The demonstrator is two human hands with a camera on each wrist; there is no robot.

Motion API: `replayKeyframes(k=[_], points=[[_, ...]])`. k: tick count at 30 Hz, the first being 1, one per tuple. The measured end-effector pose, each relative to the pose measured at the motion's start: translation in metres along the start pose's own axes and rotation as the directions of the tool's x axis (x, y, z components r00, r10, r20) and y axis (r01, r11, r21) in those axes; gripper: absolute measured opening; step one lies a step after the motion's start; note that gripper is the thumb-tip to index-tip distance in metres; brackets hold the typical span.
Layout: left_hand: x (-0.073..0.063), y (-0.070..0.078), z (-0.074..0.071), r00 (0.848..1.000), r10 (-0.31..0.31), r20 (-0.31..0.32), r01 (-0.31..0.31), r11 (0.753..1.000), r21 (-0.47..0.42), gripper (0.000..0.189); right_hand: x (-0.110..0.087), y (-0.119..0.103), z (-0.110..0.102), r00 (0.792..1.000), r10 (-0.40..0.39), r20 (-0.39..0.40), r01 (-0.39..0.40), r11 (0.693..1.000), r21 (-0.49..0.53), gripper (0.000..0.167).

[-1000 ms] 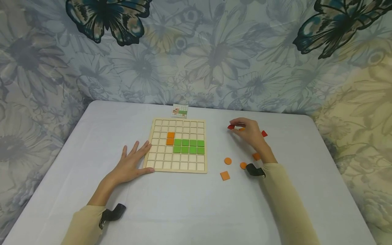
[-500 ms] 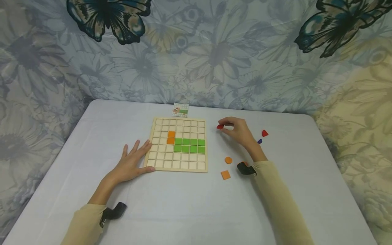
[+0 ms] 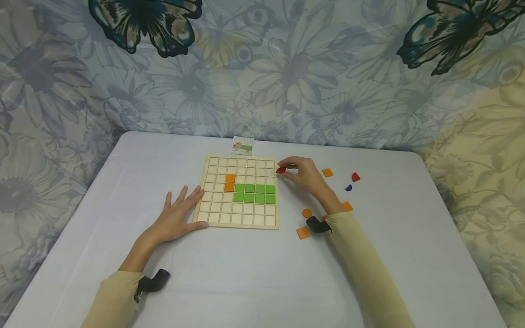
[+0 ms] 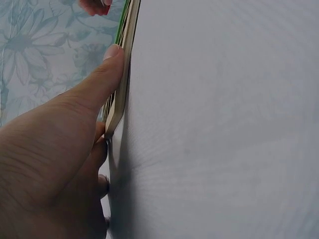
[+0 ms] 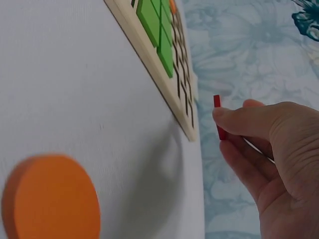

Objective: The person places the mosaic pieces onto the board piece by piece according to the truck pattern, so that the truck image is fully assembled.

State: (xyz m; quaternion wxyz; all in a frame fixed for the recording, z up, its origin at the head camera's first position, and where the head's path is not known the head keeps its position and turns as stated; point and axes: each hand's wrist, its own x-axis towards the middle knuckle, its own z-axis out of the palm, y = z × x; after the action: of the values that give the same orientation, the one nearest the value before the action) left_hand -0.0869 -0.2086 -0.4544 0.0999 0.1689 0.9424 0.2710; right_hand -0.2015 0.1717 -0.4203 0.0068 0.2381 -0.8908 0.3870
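A wooden grid board (image 3: 250, 220) lies on the white table, with two rows of green square tiles (image 3: 254, 193) and two orange square tiles (image 3: 230, 182) set in its cells. My left hand (image 3: 176, 220) rests at the board's left edge, fingers spread and straight; in the left wrist view the thumb (image 4: 102, 74) lies along the board's side. Between thumb and fingertips my right hand (image 3: 305, 175) pinches a small red tile (image 5: 219, 117). That tile is held up at the board's upper right edge, and the right wrist view shows it edge-on.
Right of the board lie loose pieces: an orange disc (image 3: 306, 213), an orange square (image 3: 303, 233), another orange square (image 3: 327, 172), a red piece (image 3: 355, 176) and a small blue piece (image 3: 348, 187). A picture card (image 3: 242, 146) lies behind the board, near the patterned backdrop (image 3: 287, 82).
My right hand has carried the red tile leftward, from among the loose pieces to the board's right edge. My left hand has stayed at the board.
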Motion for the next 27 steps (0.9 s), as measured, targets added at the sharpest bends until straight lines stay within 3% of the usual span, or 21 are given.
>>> replayKeyframes(k=[14,27], points=[[0.000,-0.001,0.001,1.000,0.002,-0.002,-0.002,1.000,0.000,0.102,0.014,-0.018,0.026,0.999,-0.030,0.038,0.026,0.995,0.099,0.027],[0.001,-0.004,0.002,1.000,0.002,-0.005,-0.002,1.000,0.000,0.103,0.025,-0.034,0.051,0.994,-0.040,0.098,0.028,0.992,0.122,0.028]])
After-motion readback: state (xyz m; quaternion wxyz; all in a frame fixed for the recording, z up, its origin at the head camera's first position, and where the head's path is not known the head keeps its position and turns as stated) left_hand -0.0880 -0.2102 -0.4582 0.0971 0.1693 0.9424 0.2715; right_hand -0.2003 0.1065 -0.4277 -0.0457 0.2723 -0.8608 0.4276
